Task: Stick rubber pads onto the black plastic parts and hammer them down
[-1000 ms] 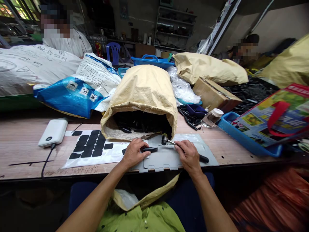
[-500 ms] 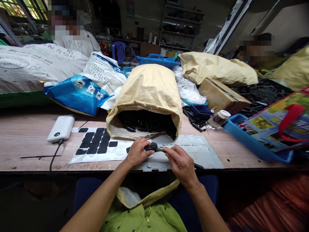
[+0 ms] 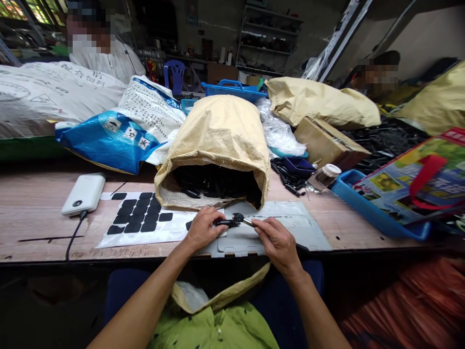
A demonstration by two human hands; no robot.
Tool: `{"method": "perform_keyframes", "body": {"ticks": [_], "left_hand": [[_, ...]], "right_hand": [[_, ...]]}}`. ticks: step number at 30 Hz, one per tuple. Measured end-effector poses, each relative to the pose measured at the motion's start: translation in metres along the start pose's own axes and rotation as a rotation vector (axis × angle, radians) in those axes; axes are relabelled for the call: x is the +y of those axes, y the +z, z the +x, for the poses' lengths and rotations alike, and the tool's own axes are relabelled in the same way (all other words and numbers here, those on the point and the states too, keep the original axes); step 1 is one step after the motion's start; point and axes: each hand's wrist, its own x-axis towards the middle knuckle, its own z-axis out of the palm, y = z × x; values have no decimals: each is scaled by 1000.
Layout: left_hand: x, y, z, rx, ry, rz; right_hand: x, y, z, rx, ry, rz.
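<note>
My left hand (image 3: 204, 228) is closed around one end of a slim black plastic piece (image 3: 228, 222), over the grey board (image 3: 286, 232). Its far end has a rounded black part. My right hand (image 3: 276, 240) pinches a thin metal rod (image 3: 248, 222) whose tip meets that rounded part; whether the two are joined I cannot tell. A dark end sticks out below the right hand, perhaps the rod's handle. Just beyond both hands, a tan woven sack (image 3: 221, 128) lies with its mouth towards me, with many black pieces (image 3: 203, 186) inside.
A white sheet of black stickers (image 3: 136, 215) lies left, beside a white power bank (image 3: 84, 194) with a cable. To the right are loose black parts (image 3: 288, 182), a clear jar (image 3: 323, 178) and a blue tray (image 3: 385, 213). Filled sacks and two people are farther back.
The black piece has turned, so its length now shows where its rounded end faced me before. My right hand has shifted slightly right. The whole view has moved a little.
</note>
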Motion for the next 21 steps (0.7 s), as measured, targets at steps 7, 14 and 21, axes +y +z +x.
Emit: {"method": "perform_keyframes", "body": {"ticks": [7, 14, 21], "left_hand": [[-3, -1, 0, -27, -2, 8], [6, -6, -4, -53, 49, 0], [52, -20, -67, -414, 30, -180]], "right_hand": [[36, 5, 4, 63, 33, -229], [46, 13, 1, 85, 42, -346], [45, 12, 1, 71, 57, -354]]}}
